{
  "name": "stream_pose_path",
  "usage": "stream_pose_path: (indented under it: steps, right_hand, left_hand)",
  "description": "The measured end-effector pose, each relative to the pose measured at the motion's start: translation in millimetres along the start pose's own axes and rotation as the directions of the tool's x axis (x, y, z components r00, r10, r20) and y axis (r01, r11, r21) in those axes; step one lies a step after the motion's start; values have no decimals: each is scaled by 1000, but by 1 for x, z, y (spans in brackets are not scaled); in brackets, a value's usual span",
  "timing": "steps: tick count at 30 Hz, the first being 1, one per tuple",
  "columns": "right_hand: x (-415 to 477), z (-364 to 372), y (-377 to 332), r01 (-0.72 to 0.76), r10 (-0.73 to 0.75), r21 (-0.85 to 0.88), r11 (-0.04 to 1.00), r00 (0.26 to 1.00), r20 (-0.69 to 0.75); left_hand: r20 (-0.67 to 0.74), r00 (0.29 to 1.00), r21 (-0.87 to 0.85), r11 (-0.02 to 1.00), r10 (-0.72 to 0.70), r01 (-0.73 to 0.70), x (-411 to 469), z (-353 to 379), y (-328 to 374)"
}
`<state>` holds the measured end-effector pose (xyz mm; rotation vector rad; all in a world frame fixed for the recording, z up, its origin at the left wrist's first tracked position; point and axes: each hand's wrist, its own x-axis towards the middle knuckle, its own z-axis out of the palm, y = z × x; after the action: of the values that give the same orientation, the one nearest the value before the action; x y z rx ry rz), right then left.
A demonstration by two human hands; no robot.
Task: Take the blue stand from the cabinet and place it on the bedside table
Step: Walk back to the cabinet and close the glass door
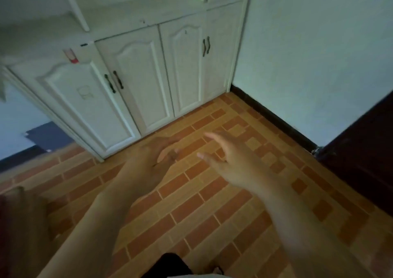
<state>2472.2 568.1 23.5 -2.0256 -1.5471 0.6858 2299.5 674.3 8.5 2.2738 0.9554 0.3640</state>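
A white cabinet (136, 82) stands ahead against the wall, its lower doors all closed, with dark handles (113, 82). Its countertop and open shelf above look bare. No blue stand shows anywhere. Both my arms reach forward over the floor. My left hand (153, 158) hovers low in front of the cabinet's base, blurred, fingers loosely curled and holding nothing. My right hand (225, 152) is spread, fingers apart, empty, over the tiles to the right of the left hand. No bedside table is in sight.
Orange brick-pattern tiles (191, 203) cover the floor. A pale wall with a dark skirting (274, 116) runs along the right; a dark door (365, 150) is at far right. A small red-and-white item (71, 55) lies on the counter edge. A brown blurred shape (19, 224) sits at lower left.
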Motion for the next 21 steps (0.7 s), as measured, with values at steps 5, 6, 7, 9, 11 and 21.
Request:
stream_pose_path:
  steps: [5,6,7,9,11,21]
  right_hand:
    - [100,9,-34,202,-199,-21,979,976,89]
    - [120,12,-41,229,-225,-25,973,969,106]
    - [140,14,-49,255,-250,-26,966,961,121]
    - [182,19,-64,309,-302,-26,951,941,151]
    - [225,24,-81,361,-353,-23,932,922,158]
    - [395,21,-180,528,-520,-22,849,842,139]
  left_hand:
    - [-161,974,43,985,-161,169,25,-56,-45]
    - [-189,965,66,978,-183,198,32,-67,-55]
    - [-214,956,88,971,-199,222,41,-78,-64]
    - [-253,943,113,961,-217,252,60,-102,-87]
    - [-306,929,125,958,-210,258,83,-128,-111]
    - [-462,881,227,947,-101,227,178,-256,-195]
